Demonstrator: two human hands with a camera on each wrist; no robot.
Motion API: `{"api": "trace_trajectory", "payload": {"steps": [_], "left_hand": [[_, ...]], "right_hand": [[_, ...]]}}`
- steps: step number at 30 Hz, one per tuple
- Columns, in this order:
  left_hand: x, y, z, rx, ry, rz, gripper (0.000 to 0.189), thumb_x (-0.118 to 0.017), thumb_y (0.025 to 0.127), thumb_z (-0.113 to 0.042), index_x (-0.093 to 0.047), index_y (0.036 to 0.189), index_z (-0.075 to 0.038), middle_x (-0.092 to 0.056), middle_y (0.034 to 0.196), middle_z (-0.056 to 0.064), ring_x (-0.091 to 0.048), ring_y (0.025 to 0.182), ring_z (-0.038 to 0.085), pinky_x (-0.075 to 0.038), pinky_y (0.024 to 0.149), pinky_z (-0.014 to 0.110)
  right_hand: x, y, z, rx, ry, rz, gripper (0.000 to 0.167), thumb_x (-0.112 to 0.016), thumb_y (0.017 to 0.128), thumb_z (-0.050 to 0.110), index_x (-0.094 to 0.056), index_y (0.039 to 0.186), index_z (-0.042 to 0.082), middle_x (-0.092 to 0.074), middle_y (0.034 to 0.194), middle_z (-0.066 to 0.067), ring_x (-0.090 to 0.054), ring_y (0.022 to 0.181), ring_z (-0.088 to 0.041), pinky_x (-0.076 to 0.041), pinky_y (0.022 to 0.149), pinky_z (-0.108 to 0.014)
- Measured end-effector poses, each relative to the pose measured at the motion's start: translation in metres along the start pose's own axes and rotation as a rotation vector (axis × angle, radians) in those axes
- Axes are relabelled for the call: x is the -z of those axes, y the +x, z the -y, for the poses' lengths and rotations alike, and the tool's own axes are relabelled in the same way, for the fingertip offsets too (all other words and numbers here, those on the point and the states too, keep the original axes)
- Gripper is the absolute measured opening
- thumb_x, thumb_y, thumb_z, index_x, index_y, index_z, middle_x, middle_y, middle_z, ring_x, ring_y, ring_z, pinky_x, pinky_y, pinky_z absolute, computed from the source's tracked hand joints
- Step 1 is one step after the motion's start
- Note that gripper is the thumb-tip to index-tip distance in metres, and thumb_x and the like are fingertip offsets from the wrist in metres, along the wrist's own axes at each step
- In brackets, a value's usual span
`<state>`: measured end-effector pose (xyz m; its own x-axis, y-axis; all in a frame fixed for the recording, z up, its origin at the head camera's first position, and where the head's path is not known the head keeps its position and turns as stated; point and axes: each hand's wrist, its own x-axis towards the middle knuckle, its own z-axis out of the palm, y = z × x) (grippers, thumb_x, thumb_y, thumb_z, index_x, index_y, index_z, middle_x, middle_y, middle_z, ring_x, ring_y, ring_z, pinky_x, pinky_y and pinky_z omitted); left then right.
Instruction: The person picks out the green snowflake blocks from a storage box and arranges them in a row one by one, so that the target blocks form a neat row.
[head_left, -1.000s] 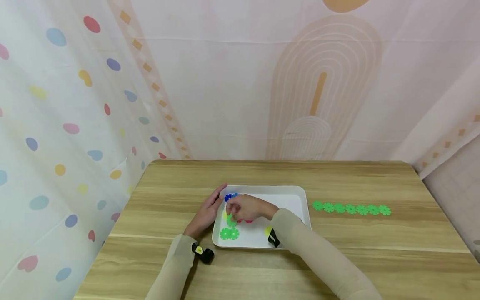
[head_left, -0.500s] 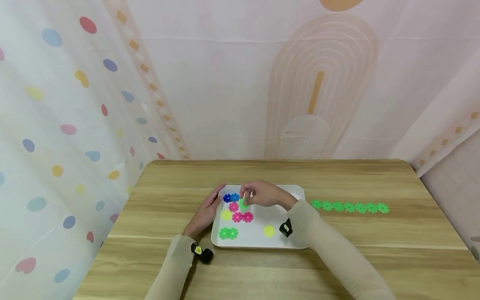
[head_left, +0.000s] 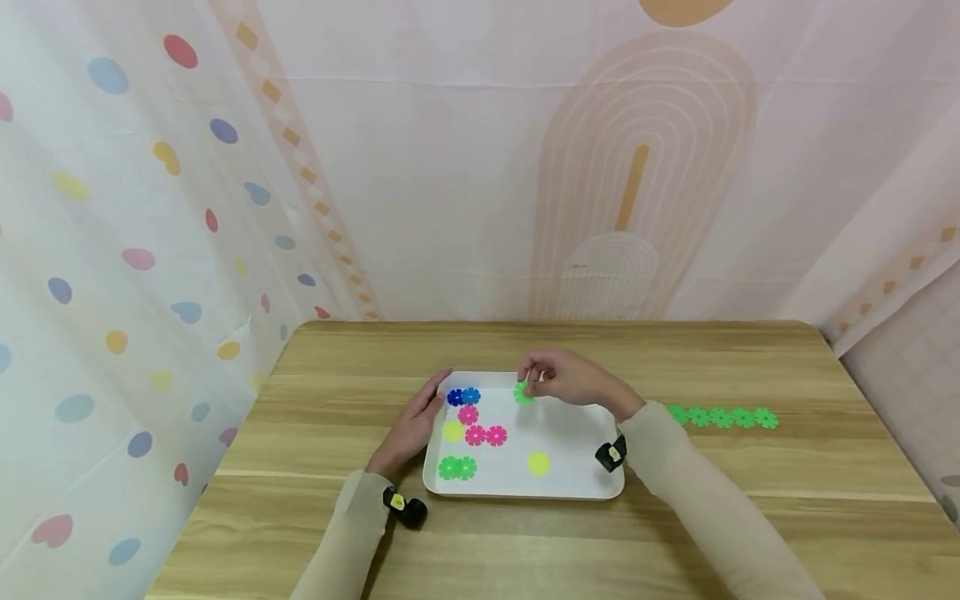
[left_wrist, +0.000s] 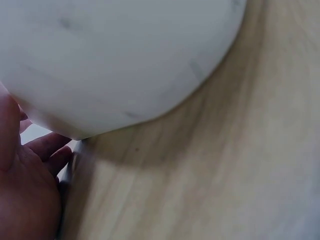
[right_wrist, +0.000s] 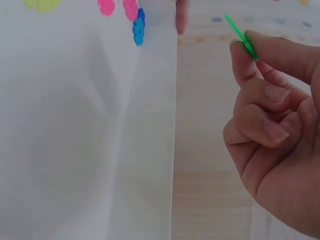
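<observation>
My right hand (head_left: 570, 379) pinches a light green interlocking snowflake disc (head_left: 522, 392) between thumb and index finger, above the far part of a white tray (head_left: 577, 487). In the right wrist view the disc (right_wrist: 241, 37) shows edge-on, and the other fingers curl toward the palm. Along the tray's left side lies my left hand (head_left: 411, 429), its fingers fairly straight against the rim. The left wrist view shows this hand (left_wrist: 30, 185) at the tray's outer wall (left_wrist: 125, 65). To the right, a row of joined green discs (head_left: 721, 417) lies on the table, its left end hidden by my right arm.
Dark blue (head_left: 456, 397) and lighter blue discs (head_left: 471, 395) lie at the tray's far left. Below them are pink discs (head_left: 496, 436), a yellow disc (head_left: 453, 431) and a green pair (head_left: 457, 468). Another yellow disc (head_left: 538, 463) lies nearer the front. A patterned curtain (head_left: 450, 167) hangs behind the table.
My right hand has moved right and away from the left-hand discs, carrying the green disc up over the tray. It now uncovers the pink and blue discs. My left hand has stayed put.
</observation>
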<state>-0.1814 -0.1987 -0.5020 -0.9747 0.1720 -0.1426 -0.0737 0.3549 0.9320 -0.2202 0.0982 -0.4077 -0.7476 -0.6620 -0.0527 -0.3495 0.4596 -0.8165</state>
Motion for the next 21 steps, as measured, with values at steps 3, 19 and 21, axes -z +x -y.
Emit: {"api": "trace_trajectory", "payload": {"steps": [3,19,21], "left_hand": [[0.000,0.000,0.001,0.002,-0.006,0.002,0.045,-0.034,0.109,-0.032,-0.031,0.153,-0.041,-0.020,0.165,-0.002,-0.015,0.152,0.025,-0.012,0.121,0.054],[-0.002,0.000,-0.001,-0.002,-0.027,0.007,0.047,-0.034,0.109,-0.029,-0.031,0.155,-0.037,-0.019,0.165,-0.002,-0.013,0.152,0.025,-0.010,0.122,0.054],[-0.001,0.000,0.000,-0.003,-0.020,0.007,0.047,-0.034,0.109,-0.029,-0.031,0.155,-0.037,-0.019,0.165,-0.002,-0.013,0.152,0.025,-0.010,0.121,0.055]], "right_hand": [[0.005,-0.009,-0.005,0.004,0.021,-0.019,0.011,-0.069,0.093,0.012,-0.065,0.103,0.011,-0.065,0.091,-0.001,-0.059,0.084,-0.016,-0.049,0.076,-0.031],[0.041,-0.065,-0.046,-0.070,0.041,-0.158,0.016,-0.066,0.094,0.011,-0.065,0.109,0.005,-0.066,0.096,-0.007,-0.061,0.091,-0.026,-0.051,0.082,-0.035],[0.045,-0.074,-0.052,-0.083,0.046,-0.176,0.016,-0.065,0.094,0.010,-0.064,0.109,0.004,-0.066,0.096,-0.009,-0.062,0.089,-0.025,-0.051,0.081,-0.034]]}}
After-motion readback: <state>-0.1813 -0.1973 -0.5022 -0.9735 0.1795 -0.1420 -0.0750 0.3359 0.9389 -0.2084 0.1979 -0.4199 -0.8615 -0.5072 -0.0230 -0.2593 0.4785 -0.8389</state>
